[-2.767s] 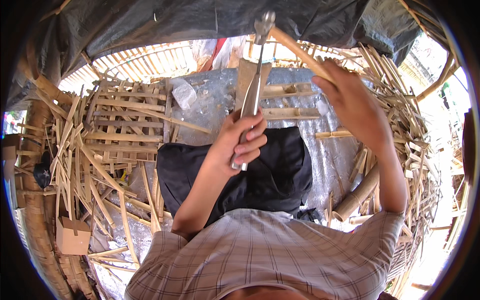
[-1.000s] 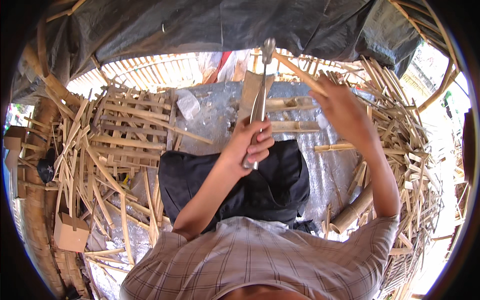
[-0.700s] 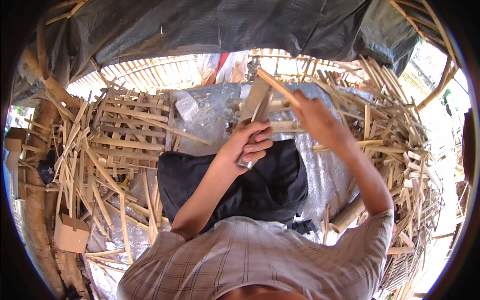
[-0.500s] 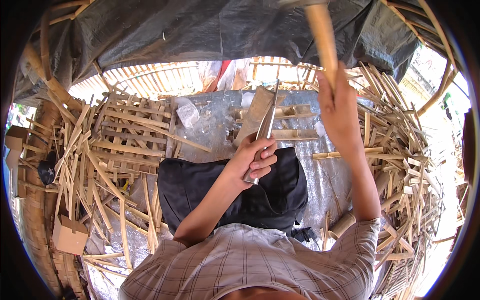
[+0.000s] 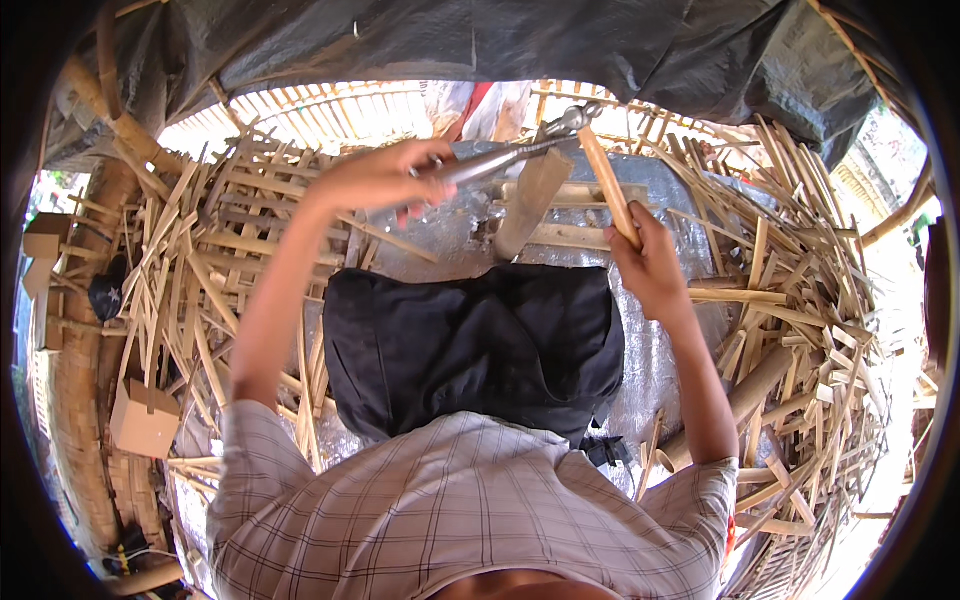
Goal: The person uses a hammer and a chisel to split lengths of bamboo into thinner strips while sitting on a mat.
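Observation:
My left hand [image 5: 375, 182], raised in front of the lap, is closed round a long, narrow, shiny metal tool [image 5: 490, 162]; its exact kind is unclear. The tool points away to the right. In my right hand [image 5: 650, 265] is the wooden handle of a hammer [image 5: 608, 185], its metal head pointing away from me. The hammer head and the far end of the metal tool overlap in view; I cannot tell if they touch. Just beneath them a wooden block [image 5: 537, 195] stands tilted. Black cloth [image 5: 470, 345] covers my lap.
Split bamboo pieces [image 5: 570, 236] lie beside the block on a shiny grey sheet [image 5: 690, 215]. Bamboo strips [image 5: 240, 240] are heaped at left, with another pile [image 5: 800, 290] at right. A cardboard box [image 5: 145, 418] hangs at far left. Dark plastic sheeting [image 5: 450, 40] hangs ahead.
My left hand has swung up and to the left, turning the metal tool from steep to nearly level. The hammer has come down, its head now by the tool's far end.

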The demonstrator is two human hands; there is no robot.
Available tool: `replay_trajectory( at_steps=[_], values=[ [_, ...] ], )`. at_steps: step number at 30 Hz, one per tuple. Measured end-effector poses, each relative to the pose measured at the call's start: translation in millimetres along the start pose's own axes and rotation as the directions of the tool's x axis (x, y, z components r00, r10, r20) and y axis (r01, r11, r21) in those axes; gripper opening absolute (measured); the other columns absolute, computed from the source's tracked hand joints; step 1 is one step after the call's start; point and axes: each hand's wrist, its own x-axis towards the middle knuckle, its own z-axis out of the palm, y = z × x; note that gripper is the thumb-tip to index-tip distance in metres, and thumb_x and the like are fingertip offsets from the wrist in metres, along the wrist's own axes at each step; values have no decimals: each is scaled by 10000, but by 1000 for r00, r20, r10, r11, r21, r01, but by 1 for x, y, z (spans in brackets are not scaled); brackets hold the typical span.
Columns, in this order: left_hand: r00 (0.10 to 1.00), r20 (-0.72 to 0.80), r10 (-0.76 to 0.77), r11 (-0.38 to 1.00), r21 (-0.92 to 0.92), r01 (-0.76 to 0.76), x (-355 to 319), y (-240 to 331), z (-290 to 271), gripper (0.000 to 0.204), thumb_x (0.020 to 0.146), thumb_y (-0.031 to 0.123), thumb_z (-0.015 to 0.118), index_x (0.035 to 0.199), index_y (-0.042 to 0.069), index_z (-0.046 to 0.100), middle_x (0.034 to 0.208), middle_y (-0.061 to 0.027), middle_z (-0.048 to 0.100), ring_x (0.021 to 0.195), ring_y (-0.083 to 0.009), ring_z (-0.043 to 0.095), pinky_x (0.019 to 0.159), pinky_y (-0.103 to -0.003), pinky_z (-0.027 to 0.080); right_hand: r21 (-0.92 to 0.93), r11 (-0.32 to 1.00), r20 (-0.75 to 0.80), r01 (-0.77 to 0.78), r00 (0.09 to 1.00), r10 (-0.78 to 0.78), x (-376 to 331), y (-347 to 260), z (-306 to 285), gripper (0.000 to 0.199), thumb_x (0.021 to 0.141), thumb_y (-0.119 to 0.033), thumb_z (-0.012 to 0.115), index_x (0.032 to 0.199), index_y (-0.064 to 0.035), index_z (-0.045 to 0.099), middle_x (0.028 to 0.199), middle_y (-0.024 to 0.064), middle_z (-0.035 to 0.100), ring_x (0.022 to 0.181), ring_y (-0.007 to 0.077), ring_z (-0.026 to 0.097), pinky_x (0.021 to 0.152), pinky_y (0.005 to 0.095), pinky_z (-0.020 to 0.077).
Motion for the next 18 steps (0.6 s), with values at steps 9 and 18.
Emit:
replay_trajectory(
  at_steps=[9, 18],
  values=[
    [982, -184, 51, 743, 664, 86, 21, 3, -29, 410, 981, 413, 654, 997, 4, 629, 746, -133, 616, 688, -269, 624, 646, -449, 467, -127, 975, -299, 185, 930, -216, 50, -109, -60, 174, 1023, -149, 598, 1045, -5, 504, 591, 119, 524, 519, 177, 542, 489, 376, 377],
    [964, -262, 35, 774, 617, 139, 42, -10, -26, 399, 954, 336, 686, 1057, -43, 616, 849, -223, 655, 824, -325, 664, 732, -449, 489, -430, 883, 209, 185, 973, -102, 32, -41, -31, 187, 1020, -155, 568, 1001, 29, 540, 654, 183, 593, 640, 334, 666, 602, 524, 431]
  ],
)
